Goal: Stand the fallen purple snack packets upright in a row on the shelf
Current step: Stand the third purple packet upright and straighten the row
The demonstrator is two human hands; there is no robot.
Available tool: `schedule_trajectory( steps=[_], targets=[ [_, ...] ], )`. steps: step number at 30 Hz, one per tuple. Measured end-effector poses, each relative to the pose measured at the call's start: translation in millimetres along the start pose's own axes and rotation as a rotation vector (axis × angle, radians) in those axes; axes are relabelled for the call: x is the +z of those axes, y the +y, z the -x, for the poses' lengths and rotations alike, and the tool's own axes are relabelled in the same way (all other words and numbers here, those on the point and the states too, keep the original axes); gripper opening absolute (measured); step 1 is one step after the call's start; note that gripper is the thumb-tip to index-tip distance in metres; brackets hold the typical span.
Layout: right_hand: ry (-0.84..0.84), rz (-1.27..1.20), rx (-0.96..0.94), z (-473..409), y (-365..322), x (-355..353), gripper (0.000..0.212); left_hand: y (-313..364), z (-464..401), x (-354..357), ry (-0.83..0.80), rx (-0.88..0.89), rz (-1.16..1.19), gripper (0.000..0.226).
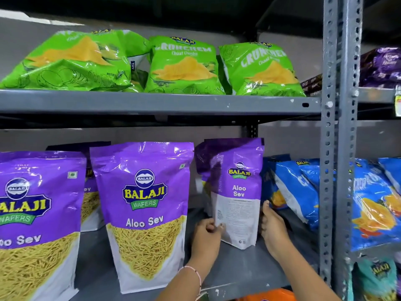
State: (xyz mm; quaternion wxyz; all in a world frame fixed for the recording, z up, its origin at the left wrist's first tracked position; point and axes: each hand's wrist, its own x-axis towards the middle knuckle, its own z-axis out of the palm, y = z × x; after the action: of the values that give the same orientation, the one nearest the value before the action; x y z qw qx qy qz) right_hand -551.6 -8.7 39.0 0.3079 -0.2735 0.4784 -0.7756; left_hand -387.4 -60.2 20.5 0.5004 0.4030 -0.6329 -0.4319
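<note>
packets (145, 213) on shelf (238, 270), hands (238, 233) right

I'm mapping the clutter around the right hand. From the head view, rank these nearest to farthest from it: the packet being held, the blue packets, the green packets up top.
1. Held purple packet: touching the right hand, just to its left.
2. Blue packets: same shelf, close on its right.
3. Green packets: on the shelf above, clearly farthest.
</note>
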Motion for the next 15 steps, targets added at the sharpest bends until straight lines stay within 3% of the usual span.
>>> schedule_trajectory(
  steps=[4, 6, 10, 12, 15],
  targets=[
    [-0.069, 0.084, -0.052, 9.4, -3.0, 2.9, 0.031, 3.1, 2.4, 2.3, -0.183, 0.029, 0.15, 0.054],
    [-0.114, 0.135, -0.085, 11.6, -1.8, 4.9, 0.031, 4.5, 4.0, 2.8, -0.208, 0.042, 0.184, 0.059],
    [-0.108, 0.195, -0.201, 8.3, 2.6, 4.1, 0.05, 3.1, 1.3, -1.6, -0.173, 0.053, 0.157, 0.03],
    [-0.116, 0.13, -0.156, 5.3, 2.9, 1.8, 0.073, 1.5, -0.3, -4.2, -0.128, 0.007, 0.174, 0.015],
    [-0.213, 0.1, -0.104, 0.2, 4.8, 0.5, 0.104, 1.6, -1.3, -6.4, -0.012, -0.044, 0.185, 0.019]
  ],
)
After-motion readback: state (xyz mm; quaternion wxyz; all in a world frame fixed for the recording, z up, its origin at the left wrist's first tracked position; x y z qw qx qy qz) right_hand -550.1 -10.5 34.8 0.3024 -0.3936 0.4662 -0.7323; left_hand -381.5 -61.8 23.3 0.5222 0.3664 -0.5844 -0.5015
